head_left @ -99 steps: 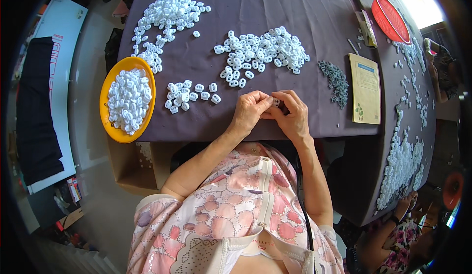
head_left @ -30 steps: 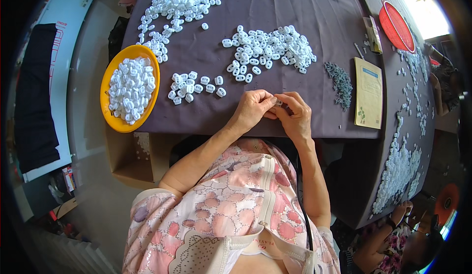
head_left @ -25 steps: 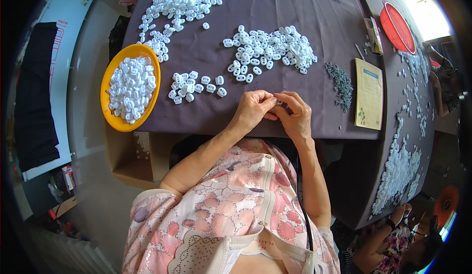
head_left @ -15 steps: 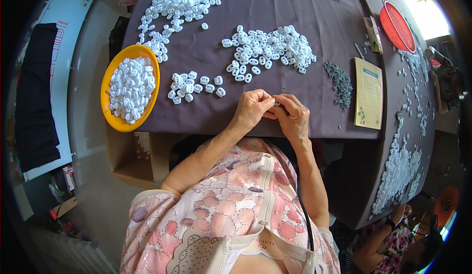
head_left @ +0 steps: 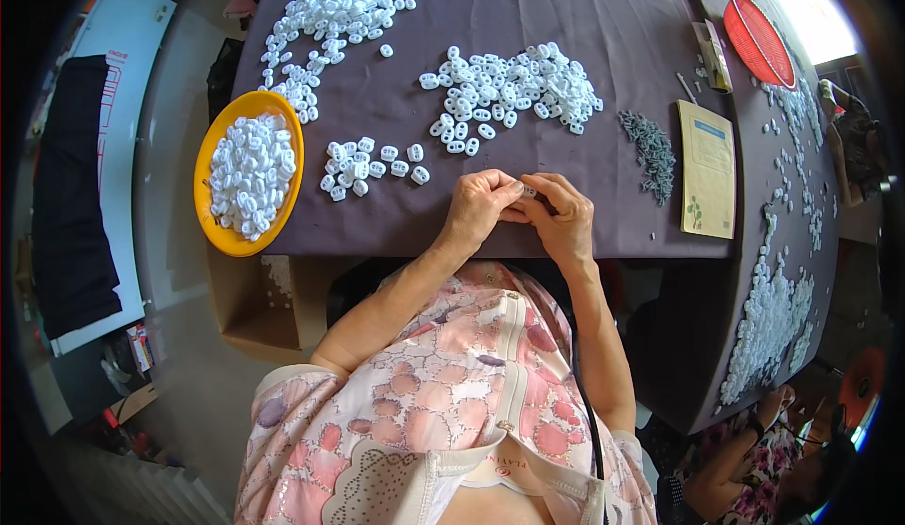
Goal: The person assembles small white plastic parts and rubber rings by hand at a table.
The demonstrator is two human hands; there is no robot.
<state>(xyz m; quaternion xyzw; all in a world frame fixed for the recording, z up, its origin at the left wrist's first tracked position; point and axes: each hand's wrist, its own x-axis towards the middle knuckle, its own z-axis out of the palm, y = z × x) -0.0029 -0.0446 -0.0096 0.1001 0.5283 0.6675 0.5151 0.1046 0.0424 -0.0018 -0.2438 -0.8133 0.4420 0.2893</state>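
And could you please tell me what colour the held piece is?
The piece is white where visible, in the head view.

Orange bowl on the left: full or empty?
Full, or close to it: white oval pieces heap across the orange bowl, hiding most of its inside. Depth underneath: cannot tell.

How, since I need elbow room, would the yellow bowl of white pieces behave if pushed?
The yellow bowl would probably stay stiff; its rim looks smooth and even. The white pieces heaped inside may spill if jolted. Its left side appears to overhang the table, so pushing left might tip it.
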